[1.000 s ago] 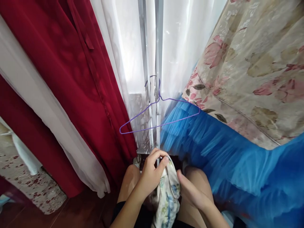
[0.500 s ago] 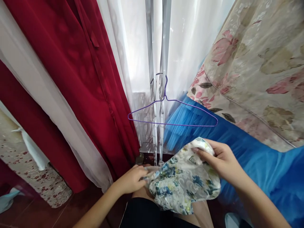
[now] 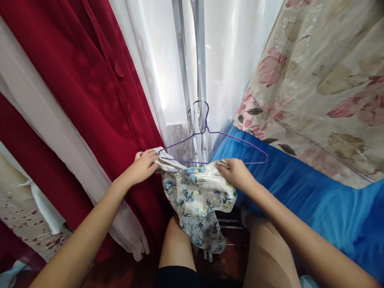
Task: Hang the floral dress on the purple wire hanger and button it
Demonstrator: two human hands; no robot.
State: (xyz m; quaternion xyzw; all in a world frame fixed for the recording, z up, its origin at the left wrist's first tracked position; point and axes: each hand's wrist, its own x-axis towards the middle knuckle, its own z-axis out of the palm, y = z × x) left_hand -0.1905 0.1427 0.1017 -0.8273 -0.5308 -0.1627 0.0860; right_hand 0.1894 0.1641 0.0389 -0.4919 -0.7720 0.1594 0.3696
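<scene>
A small white garment with a blue and yellow floral print (image 3: 201, 196) hangs stretched between my two hands. My left hand (image 3: 145, 164) is closed on a white strap or edge of it, close to the left end of a purple clothes hanger (image 3: 234, 139). Gripping the garment's upper right edge is my right hand (image 3: 235, 170), its fingers pinched together. The hanger hangs by its hook from a pale metal stand, and its left end overlaps the garment's opening; whether it is inside the cloth I cannot tell.
Red drapes (image 3: 90, 80) and white cloth hang at the left. A blue tulle skirt (image 3: 288, 188) and a floral curtain-like cloth (image 3: 330, 92) fill the right. The grey metal stand (image 3: 201, 52) rises in the middle. My legs are below, over dark red floor tiles.
Both hands have lifted the garment from my lap toward the hanger. My left hand moved up and left, my right hand slightly left and up, stretching the garment's top.
</scene>
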